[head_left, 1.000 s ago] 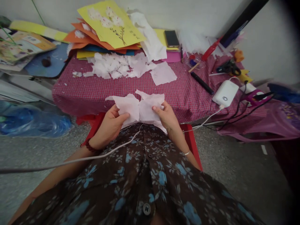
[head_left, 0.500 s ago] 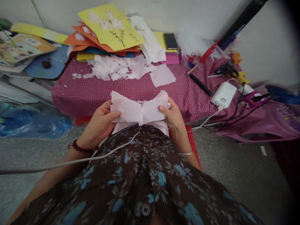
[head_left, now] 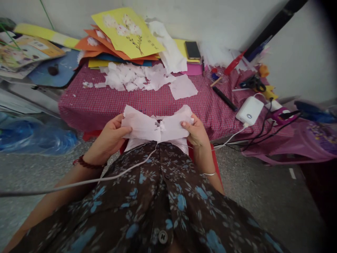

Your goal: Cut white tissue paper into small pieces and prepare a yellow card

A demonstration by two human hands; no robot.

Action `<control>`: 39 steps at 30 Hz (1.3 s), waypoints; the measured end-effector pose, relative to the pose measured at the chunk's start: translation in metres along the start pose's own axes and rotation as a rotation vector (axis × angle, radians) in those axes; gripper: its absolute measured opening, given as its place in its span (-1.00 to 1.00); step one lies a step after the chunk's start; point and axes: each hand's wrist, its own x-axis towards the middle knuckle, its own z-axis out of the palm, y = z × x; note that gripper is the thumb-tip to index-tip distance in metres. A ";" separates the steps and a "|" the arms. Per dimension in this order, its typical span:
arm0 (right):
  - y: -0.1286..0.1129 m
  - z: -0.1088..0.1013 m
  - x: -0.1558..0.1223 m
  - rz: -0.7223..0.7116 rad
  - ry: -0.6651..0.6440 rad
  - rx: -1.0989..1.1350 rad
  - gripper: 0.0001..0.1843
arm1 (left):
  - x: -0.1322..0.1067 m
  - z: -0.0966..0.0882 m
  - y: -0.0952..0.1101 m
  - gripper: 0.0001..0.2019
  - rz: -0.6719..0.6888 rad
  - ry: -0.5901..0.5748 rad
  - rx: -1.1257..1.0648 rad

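Between my two hands a piece of white tissue paper is stretched, with a ragged tear open at its upper middle. My left hand pinches its left end, thumb on top. At the right end, my right hand grips it the same way. More white material lies on my lap below, partly covered. Just beyond, on the checked tablecloth, are a heap of torn tissue scraps and a flat tissue square.
A yellow sheet with a tissue-flower picture tops orange and blue papers at the back. Rightward lie a phone, a black marker, scissors and a white power bank with cables. A pink stool stands at right.
My hands have moved slightly apart, and the tear in the middle of the tissue paper has widened. The left part still joins the right part lower down.
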 end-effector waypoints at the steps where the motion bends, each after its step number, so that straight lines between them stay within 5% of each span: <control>1: 0.000 -0.001 0.000 -0.013 -0.003 0.008 -0.50 | 0.001 -0.001 0.000 -0.67 0.000 0.008 -0.001; 11: -0.020 -0.022 0.005 -0.184 0.138 0.044 -0.47 | -0.001 -0.017 0.027 -0.50 0.012 0.110 0.002; 19: -0.062 -0.034 0.033 -0.386 0.225 0.095 -0.63 | 0.026 -0.028 0.067 -0.63 0.077 0.195 0.046; 23: -0.076 -0.032 0.068 -0.343 0.250 0.016 -0.72 | 0.077 -0.002 0.092 -0.79 0.133 0.094 0.192; 32: -0.092 -0.024 0.109 -0.170 0.169 -0.061 -0.70 | 0.254 0.111 0.143 -0.82 0.182 -0.199 0.252; 39: -0.121 -0.024 0.151 -0.093 0.101 -0.114 -0.69 | 0.340 0.133 0.179 -0.73 0.353 -0.391 0.220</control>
